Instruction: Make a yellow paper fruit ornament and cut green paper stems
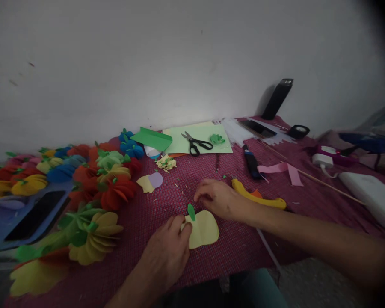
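A pale yellow paper pumpkin cut-out [204,231] lies on the checked cloth in front of me. At its top edge is a green paper leaf [191,212]. My left hand [170,241] has its fingers and thumb on the cut-out's left edge, holding it. Just above the cut-out's upper right, my right hand [220,199] is raised with loosely bent fingers; I see nothing in it. A yellow-handled tool [258,199] lies beyond my right wrist. Flat yellow and purple paper pieces [150,182] lie farther back on the left.
Many colourful paper pumpkins [115,190] crowd the left side. Black scissors [197,143] rest on pale green paper [176,134] by the wall. A dark-handled tool [251,162], pink ribbon [284,169], thin stick [327,184] and white box [372,199] are on the right.
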Tool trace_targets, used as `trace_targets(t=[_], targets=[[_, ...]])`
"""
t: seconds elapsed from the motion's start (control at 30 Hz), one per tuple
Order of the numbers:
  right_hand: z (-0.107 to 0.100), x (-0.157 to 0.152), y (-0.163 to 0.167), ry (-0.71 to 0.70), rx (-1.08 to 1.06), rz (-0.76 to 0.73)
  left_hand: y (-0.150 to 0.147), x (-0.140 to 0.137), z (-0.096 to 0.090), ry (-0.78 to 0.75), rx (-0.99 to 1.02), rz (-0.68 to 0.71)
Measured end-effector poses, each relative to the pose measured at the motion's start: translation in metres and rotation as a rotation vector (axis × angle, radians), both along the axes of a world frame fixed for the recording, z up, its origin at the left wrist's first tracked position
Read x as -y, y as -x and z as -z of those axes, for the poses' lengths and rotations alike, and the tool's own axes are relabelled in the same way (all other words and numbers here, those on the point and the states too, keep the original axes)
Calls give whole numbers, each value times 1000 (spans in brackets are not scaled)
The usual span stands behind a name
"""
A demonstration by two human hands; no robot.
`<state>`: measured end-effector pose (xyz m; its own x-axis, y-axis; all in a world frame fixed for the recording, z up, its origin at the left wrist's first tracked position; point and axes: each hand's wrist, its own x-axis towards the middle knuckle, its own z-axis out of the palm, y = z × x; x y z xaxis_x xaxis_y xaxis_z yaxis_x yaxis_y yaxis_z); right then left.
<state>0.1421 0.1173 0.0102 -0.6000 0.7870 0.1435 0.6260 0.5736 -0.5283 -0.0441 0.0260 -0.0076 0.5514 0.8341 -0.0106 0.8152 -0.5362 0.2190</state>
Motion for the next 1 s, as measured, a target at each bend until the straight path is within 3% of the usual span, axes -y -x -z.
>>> trace_targets(t=[0.23,0.47,1.0], targets=[[7,22,-12,-156,144,-245,2,5,3,5,-10,-46],[5,19,-4,-207,282,-300,3,6,4,2,-7,-47],[10,17,-4,-248,283,-388,4,5,3,-2,-13,-35]])
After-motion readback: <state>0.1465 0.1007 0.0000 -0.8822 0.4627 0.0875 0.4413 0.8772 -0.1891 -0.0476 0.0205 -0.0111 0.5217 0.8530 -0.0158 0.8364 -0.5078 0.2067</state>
